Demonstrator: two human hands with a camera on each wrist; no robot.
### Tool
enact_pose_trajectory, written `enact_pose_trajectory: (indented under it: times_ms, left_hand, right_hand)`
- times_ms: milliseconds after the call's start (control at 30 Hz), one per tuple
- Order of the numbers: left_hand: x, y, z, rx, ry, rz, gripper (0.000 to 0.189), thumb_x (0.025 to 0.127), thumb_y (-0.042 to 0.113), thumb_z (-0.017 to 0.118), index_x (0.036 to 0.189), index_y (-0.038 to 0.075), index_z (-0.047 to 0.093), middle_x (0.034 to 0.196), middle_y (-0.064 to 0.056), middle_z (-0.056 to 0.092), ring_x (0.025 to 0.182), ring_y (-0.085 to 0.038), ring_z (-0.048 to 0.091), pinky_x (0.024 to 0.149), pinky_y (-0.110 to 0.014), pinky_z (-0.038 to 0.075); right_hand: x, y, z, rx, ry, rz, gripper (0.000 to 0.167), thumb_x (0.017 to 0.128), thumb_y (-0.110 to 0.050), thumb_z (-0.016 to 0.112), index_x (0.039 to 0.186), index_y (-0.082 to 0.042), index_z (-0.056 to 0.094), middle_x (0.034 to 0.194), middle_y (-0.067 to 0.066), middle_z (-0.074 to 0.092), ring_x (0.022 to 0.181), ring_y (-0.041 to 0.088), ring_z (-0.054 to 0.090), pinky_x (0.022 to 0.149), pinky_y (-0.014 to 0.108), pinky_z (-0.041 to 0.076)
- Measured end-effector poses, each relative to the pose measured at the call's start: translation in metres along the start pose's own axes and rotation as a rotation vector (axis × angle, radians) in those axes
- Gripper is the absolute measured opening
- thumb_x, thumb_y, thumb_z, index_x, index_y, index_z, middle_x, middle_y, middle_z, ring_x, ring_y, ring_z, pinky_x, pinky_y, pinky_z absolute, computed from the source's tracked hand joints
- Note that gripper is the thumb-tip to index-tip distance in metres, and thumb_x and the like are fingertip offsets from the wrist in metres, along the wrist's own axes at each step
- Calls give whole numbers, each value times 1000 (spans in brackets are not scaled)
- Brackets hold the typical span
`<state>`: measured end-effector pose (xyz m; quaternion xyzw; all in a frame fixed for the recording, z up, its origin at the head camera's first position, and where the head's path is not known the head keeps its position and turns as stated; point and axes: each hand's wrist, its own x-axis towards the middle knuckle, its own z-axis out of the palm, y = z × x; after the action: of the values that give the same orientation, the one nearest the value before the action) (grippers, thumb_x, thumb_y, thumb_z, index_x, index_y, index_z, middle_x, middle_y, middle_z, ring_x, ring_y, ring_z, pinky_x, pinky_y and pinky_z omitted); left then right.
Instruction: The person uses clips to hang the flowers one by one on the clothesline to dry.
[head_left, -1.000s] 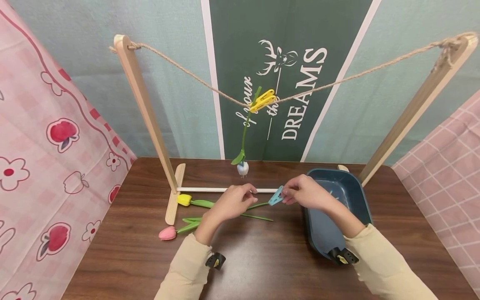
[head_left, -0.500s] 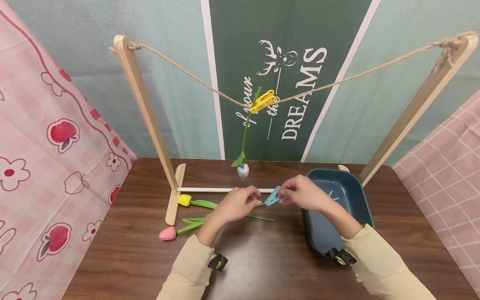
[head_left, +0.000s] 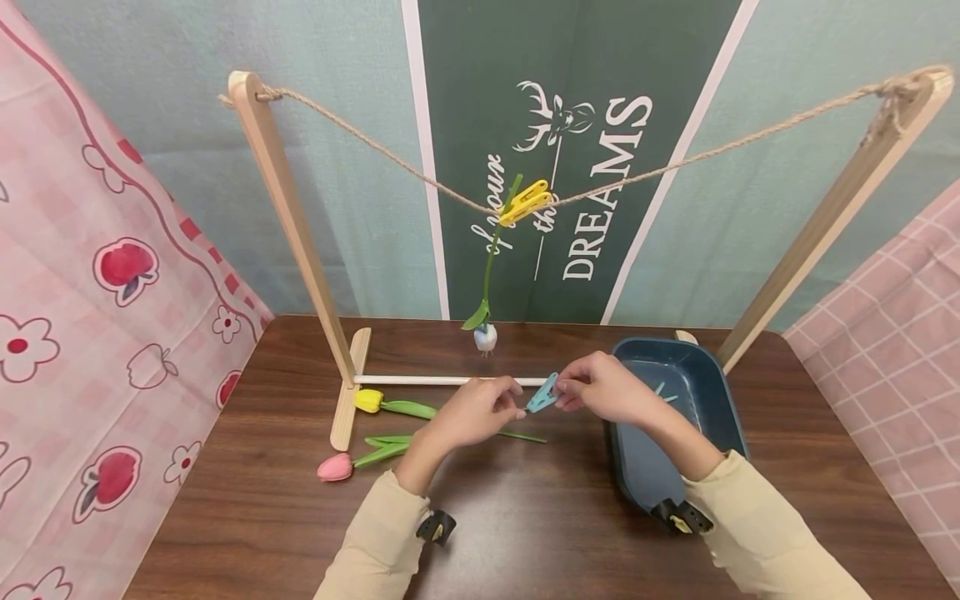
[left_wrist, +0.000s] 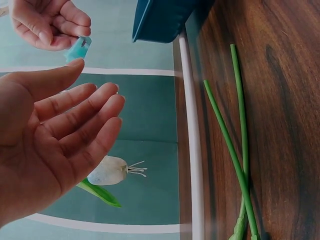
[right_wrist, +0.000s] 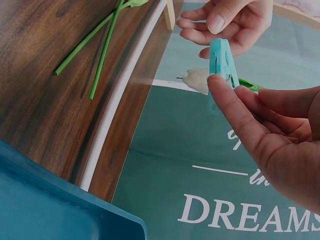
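Observation:
My right hand pinches a light blue clothespin between thumb and fingers above the table. Facing it, my left hand has loosely bent fingers with nothing between them. In the left wrist view its thumb lies close to the clothespin; whether they touch I cannot tell. A yellow clothespin fastens the green stem of a pale, bluish-white tulip to the rope, bloom down. Below and left of my hands lie a yellow tulip and a pink tulip, stems crossing on the table.
The twine rope sags between a left wooden post and a right wooden post. A white rod runs low along the stand. The dark blue bin under my right forearm holds several light blue pieces.
My right hand has carried the light blue clothespin a little left. My left hand has shifted slightly right, so the hands are closer. The hanging tulip sways slightly.

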<state>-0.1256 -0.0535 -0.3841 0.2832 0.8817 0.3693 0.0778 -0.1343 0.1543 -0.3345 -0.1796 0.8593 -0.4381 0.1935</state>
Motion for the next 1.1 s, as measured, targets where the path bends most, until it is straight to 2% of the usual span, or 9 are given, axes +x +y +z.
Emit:
enact_pose_trajectory:
  times_ms: [267,600,1100]
  left_hand:
    - [0,2,0,-6,-8,-2,23,85,13,65,103,-1,61,78,-2,64,70,-10,59,63,-22,46]
    - [-1,-1,3,7,-1,4,23,84,14,65,103,2,61,75,0,63,68,-8,58,63,-22,45]
    - [-1,0,3,-5,-24,-23,21,85,16,65,103,5,61,76,2,63,69,-6,57,63,-20,45]
  right_hand:
    - [0,-1,1,8,-5,-5,12,87,6,54,91,11,64,78,13,64,71,24,65,63,28,53]
    - [-2,-4,2,9,-7,-3,12,87,5,55,91,11,64,78,13,64,69,19,65,63,28,53]
    - [-2,-3,3,-9,-6,-12,11,86,7,55,89,10,64,78,13,65,67,19,65,61,28,53]
